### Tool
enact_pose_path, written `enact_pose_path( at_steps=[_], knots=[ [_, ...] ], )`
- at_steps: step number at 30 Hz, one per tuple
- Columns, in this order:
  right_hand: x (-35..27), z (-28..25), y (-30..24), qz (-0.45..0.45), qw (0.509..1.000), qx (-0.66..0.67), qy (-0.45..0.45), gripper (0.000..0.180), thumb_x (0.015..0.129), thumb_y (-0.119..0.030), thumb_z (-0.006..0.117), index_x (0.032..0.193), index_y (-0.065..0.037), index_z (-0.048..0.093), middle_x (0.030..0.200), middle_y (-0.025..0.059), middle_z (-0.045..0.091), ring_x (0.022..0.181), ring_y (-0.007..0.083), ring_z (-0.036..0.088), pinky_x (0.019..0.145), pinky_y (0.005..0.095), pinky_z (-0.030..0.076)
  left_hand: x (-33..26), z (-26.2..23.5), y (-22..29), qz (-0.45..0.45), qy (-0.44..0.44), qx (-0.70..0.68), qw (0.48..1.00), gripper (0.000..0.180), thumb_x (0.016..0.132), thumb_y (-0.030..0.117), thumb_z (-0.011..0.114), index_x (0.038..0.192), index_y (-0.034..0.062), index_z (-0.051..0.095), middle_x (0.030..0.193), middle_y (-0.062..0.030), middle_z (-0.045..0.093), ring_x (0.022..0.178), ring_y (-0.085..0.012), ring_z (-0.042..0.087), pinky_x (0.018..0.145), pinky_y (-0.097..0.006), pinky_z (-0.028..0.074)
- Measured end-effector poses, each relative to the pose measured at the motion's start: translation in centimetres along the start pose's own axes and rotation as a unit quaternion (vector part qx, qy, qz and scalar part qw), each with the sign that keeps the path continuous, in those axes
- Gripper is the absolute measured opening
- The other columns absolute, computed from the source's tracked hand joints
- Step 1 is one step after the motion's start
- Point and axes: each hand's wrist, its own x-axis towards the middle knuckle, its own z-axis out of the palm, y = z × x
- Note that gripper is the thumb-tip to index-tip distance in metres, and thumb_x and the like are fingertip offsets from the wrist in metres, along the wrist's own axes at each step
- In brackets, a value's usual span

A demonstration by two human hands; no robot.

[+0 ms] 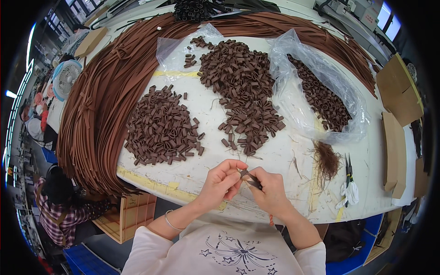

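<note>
Both my hands meet above the near edge of the white table. My left hand (221, 181) is closed, pinching a small brown belt loop (243, 173) between thumb and fingers. In my right hand (269, 187) are dark thread snips (254, 182), their tip at the loop; whether the blades are apart is too small to tell. Straight ahead lies a large heap of brown loops (243, 87), trailing down toward my hands. A second pile of loops (160, 128) sits to the left. More loops (321, 94) fill a clear plastic bag (350, 98) at the right.
Long brown straps (98, 105) curve around the left and far sides of the table (293, 192). To the right are a tangle of brown thread (327, 160), dark pointed scissors (349, 169), a white cloth (350, 193) and cardboard boxes (394, 151). Another person (59, 206) sits at lower left.
</note>
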Motion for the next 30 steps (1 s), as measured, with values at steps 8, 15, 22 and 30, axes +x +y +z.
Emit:
enact_pose_path(
  at_steps=[8, 15, 22, 30],
  knots=[
    [-0.7, -4.5, 0.9, 0.074, 0.986, -0.148, 0.005, 0.013, 0.071, -0.006, 0.059, 0.081, -0.004, 0.053, 0.055, 0.0111, 0.054, 0.048, 0.0273, 0.054, 0.046, 0.0327, 0.041, 0.2, 0.2, -0.2, -0.063, 0.009, -0.051, 0.997, 0.020, 0.083, 0.006, 0.044, 0.101, 0.0001, 0.050, 0.062, -0.0054, 0.054, 0.040, -0.0061, 0.041, 0.037, -0.018, 0.033],
    [-1.7, -4.1, -0.6, 0.145, 0.984, -0.094, -0.050, 0.027, 0.081, -0.021, 0.056, 0.097, -0.001, 0.047, 0.067, 0.0140, 0.057, 0.057, 0.0275, 0.057, 0.051, 0.0344, 0.043, 0.0, -0.1, -0.5, -0.074, 0.057, -0.061, 0.994, 0.024, 0.084, 0.010, 0.044, 0.104, -0.0015, 0.052, 0.068, -0.0070, 0.058, 0.043, -0.0070, 0.047, 0.038, -0.018, 0.035],
    [-2.4, -1.0, 0.0, -0.005, 0.994, -0.109, -0.002, 0.026, 0.079, -0.019, 0.059, 0.095, -0.001, 0.051, 0.066, 0.0101, 0.056, 0.052, 0.0227, 0.055, 0.046, 0.0314, 0.042, -0.8, -0.4, -0.7, -0.048, 0.039, -0.044, 0.997, 0.024, 0.086, 0.011, 0.043, 0.104, -0.0009, 0.052, 0.070, -0.0054, 0.057, 0.044, -0.0044, 0.045, 0.038, -0.017, 0.032],
    [-2.0, -1.1, 0.3, -0.063, 0.984, -0.168, 0.007, 0.025, 0.077, -0.018, 0.061, 0.094, -0.002, 0.054, 0.065, 0.0068, 0.055, 0.048, 0.0201, 0.053, 0.043, 0.0289, 0.041, -0.9, -0.3, -0.6, -0.027, 0.035, 0.020, 0.999, 0.024, 0.086, 0.009, 0.041, 0.104, -0.0017, 0.052, 0.068, -0.0058, 0.056, 0.045, -0.0047, 0.045, 0.041, -0.017, 0.035]
  ],
)
